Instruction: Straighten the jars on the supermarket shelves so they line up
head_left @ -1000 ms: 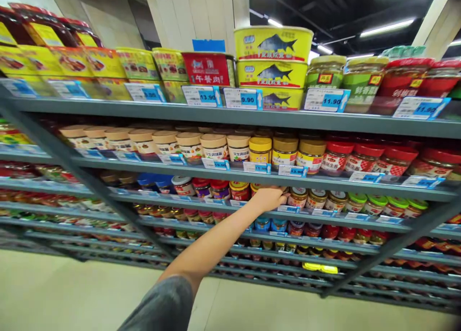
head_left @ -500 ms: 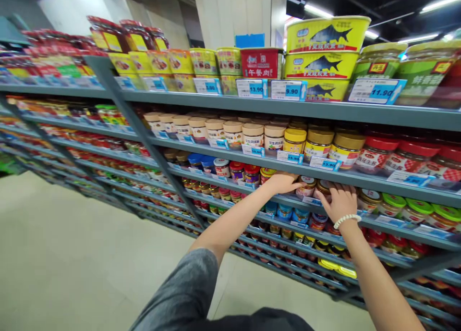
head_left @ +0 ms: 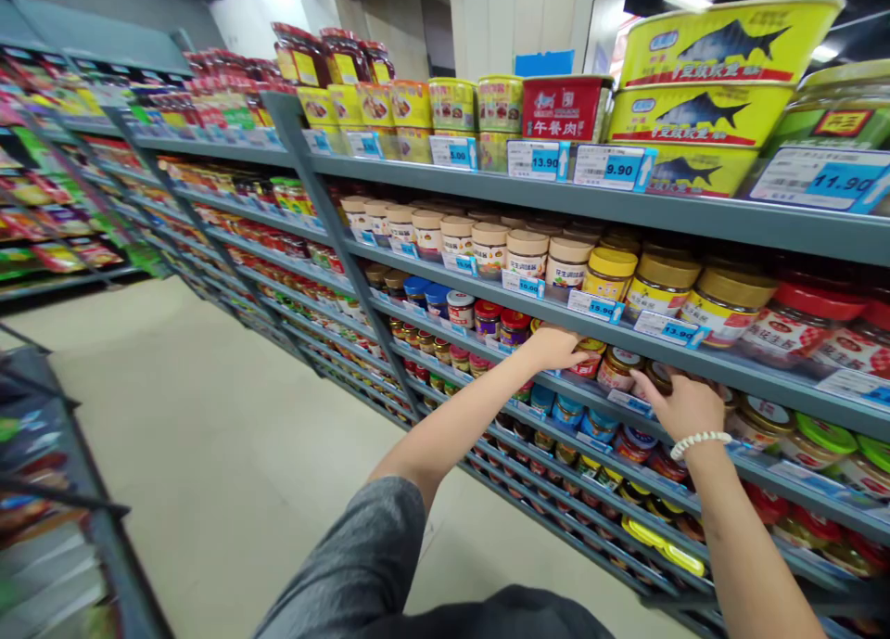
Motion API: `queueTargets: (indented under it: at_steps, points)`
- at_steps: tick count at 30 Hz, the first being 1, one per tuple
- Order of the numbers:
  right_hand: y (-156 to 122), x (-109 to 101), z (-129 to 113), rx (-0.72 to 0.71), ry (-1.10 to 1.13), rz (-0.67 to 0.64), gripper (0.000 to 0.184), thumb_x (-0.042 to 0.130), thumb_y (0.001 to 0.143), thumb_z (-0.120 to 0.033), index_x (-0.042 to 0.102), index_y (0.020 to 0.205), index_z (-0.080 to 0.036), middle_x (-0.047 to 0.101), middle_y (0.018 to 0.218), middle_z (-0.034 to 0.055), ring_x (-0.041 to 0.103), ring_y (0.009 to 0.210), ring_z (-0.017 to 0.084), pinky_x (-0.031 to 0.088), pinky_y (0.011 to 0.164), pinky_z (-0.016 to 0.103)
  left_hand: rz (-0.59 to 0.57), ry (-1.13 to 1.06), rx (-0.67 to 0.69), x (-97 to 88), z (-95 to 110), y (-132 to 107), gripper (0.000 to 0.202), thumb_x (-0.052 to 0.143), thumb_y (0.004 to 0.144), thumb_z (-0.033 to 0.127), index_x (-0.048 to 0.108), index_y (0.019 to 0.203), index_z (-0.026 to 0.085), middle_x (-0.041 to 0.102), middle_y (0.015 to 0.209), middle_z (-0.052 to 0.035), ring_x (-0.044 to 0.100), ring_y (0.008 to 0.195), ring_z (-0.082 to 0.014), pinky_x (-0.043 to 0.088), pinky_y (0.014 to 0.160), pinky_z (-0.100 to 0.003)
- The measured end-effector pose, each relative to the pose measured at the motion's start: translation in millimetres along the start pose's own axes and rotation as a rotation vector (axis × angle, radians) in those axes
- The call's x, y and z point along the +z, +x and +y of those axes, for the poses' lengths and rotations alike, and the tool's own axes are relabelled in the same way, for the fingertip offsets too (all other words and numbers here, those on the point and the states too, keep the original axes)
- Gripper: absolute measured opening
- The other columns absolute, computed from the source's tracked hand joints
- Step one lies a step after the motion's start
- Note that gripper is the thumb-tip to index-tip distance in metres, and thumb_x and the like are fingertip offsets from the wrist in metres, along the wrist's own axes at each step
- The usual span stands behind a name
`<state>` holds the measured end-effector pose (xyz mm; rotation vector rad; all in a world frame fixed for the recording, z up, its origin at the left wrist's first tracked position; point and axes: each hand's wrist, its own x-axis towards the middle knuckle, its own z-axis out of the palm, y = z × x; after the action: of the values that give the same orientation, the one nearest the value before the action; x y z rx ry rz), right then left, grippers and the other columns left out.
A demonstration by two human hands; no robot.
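Note:
Both hands reach into the third shelf from the top, among sauce jars. My left hand lies at a jar with a yellow and red label, its thumb stretched out to the right. The upper shelf edge hides its fingertips. My right hand, with a pale beaded bracelet at the wrist, is over dark-lidded jars farther right. Its thumb is apart from the fingers, near a brown jar; the fingertips are partly hidden. A pink-labelled jar stands between the hands.
Beige-lidded jars line the shelf above, behind price tags. Yellow fish tins and a red luncheon meat tin stand on top. Blue-lidded jars fill a lower shelf. Another rack stands at left across the floor.
The view has turned left and moved closer to the shelf. My left hand has shifted left along the jars, uncovering the yellow and red one. My right hand stays over the dark-lidded jars.

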<state>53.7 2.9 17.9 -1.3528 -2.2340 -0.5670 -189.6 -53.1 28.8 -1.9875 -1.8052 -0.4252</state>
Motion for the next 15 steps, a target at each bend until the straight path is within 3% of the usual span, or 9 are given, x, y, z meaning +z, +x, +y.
queueTargets:
  at_steps: [3, 6, 11, 15]
  points:
    - [9.4, 0.4, -22.2, -0.024, 0.006, -0.058, 0.059, 0.038, 0.088, -0.069, 0.063, 0.116, -0.023, 0.064, 0.095, 0.0116, 0.059, 0.095, 0.032, 0.039, 0.087, 0.042, 0.088, 0.013, -0.015, 7.6, 0.6, 0.2, 0.06, 0.04, 0.089, 0.065, 0.06, 0.122, 0.019, 0.058, 0.119, -0.0117, 0.053, 0.113, -0.0273, 0.043, 0.096, -0.036]
    - [13.2, 4.0, -34.7, -0.088, -0.017, -0.052, 0.049, 0.048, 0.09, -0.056, 0.056, 0.128, -0.026, 0.061, 0.114, 0.0077, 0.055, 0.107, 0.031, 0.029, 0.099, 0.047, 0.126, -0.038, 0.006, 8.3, -9.9, -2.0, 0.055, 0.038, 0.091, 0.063, 0.061, 0.12, 0.023, 0.059, 0.12, -0.0075, 0.054, 0.112, -0.0233, 0.042, 0.098, -0.033]
    - [14.6, 7.8, -24.0, -0.151, -0.024, -0.127, 0.049, 0.046, 0.093, -0.054, 0.052, 0.133, -0.027, 0.062, 0.111, 0.0079, 0.057, 0.105, 0.03, 0.033, 0.098, 0.045, 0.119, -0.087, -0.036, -1.3, -41.4, -12.4, 0.043, 0.034, 0.098, 0.043, 0.059, 0.123, 0.019, 0.057, 0.124, -0.0054, 0.054, 0.113, -0.0218, 0.041, 0.098, -0.031]
    - [17.4, 9.1, -16.0, -0.186, -0.033, -0.165, 0.052, 0.044, 0.093, -0.056, 0.049, 0.136, -0.028, 0.064, 0.105, 0.007, 0.06, 0.099, 0.029, 0.038, 0.095, 0.041, 0.107, -0.036, 0.014, -1.5, -59.5, -21.2, 0.051, 0.036, 0.095, 0.053, 0.058, 0.126, 0.018, 0.057, 0.124, -0.0084, 0.054, 0.112, -0.0249, 0.042, 0.097, -0.033]
